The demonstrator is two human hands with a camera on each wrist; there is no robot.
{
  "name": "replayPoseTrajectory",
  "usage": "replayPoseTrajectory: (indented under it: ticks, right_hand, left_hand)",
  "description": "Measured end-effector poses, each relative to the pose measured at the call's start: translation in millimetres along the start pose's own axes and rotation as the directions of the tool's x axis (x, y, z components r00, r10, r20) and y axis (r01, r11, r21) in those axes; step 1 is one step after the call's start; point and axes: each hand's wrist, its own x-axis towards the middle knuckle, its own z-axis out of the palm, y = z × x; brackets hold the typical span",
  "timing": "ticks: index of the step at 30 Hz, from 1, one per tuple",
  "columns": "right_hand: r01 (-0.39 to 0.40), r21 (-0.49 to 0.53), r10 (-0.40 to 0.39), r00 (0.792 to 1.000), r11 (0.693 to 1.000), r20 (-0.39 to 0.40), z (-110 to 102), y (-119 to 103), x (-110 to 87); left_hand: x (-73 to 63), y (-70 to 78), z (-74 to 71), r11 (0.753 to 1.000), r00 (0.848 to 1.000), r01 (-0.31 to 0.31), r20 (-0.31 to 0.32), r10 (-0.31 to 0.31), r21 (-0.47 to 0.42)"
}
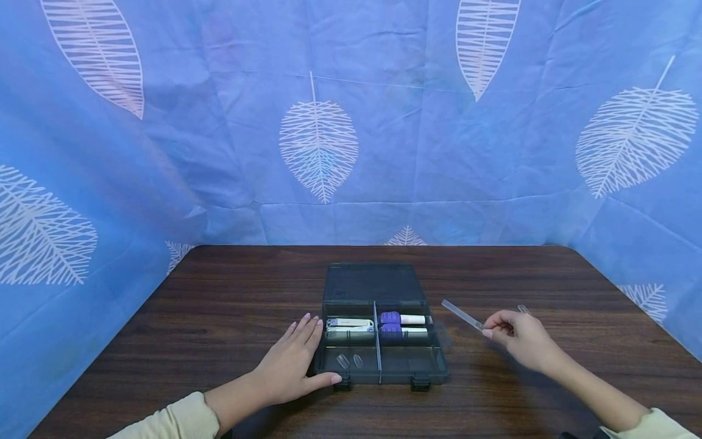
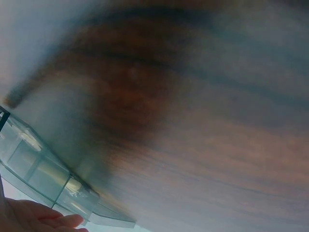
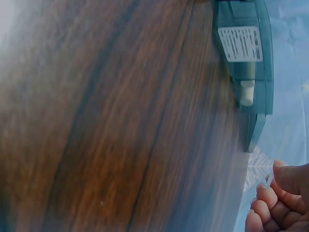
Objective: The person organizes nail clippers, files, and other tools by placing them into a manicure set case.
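Note:
A dark translucent plastic case point(image 1: 408, 364) lies on the table with its lid point(image 1: 373, 283) raised at the back. My left hand point(image 1: 287, 366) rests against the case's left side, fingers straight, the thumb on its front left latch. To the right of the case, my right hand point(image 1: 523, 338) pinches a clear flat plastic strip point(image 1: 462, 314) by one end, the strip pointing left. Inside the case, two pale nail clippers point(image 1: 349, 323) lie back left. Two purple bottles point(image 1: 390, 317) with white caps lie back right. Two small clear pieces point(image 1: 342, 361) sit front left.
A lengthwise divider point(image 1: 377, 341) splits the case. Another small clear piece point(image 1: 523, 308) shows just behind the right hand. The dark wooden table point(image 1: 230, 292) ends at a blue cloth point(image 1: 373, 158) with white leaf prints. The case's side carries a white label point(image 3: 240, 44).

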Motion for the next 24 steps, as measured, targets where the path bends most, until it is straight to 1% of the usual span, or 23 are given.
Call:
replayPoseTrajectory:
  ticks: [6, 12, 16, 20, 24]
  right_hand:
    - [0.038, -0.005, -0.038, 0.999, 0.999, -0.010, 1.7, -7.8, 0.3]
    - [0.051, 0.057, -0.053, 0.998, 0.997, 0.028, 4.2, -13.1, -1.8]
    - [0.070, 0.070, -0.073, 0.996, 0.995, 0.040, 6.7, -18.1, -3.4]
    - [0.122, 0.087, -0.125, 0.992, 0.989, 0.031, 9.0, -22.2, -4.3]
    - [0.186, 0.103, -0.189, 0.982, 0.977, 0.024, 10.7, -25.9, -3.6]
  left_hand:
    - [0.3, -0.4, 0.5, 1.000, 1.000, 0.002, 0.001, -0.002, 0.002]
    - [0.2, -0.4, 0.9, 1.000, 1.000, -0.001, -0.004, 0.001, 0.009]
    - [-0.1, -0.5, 1.5, 1.000, 1.000, 0.000, -0.008, 0.000, 0.014]
    - [-0.3, -0.5, 1.7, 1.000, 1.000, 0.002, -0.008, -0.002, 0.005]
    - [0.1, -0.8, 1.3, 1.000, 1.000, 0.006, 0.000, -0.006, 0.000]
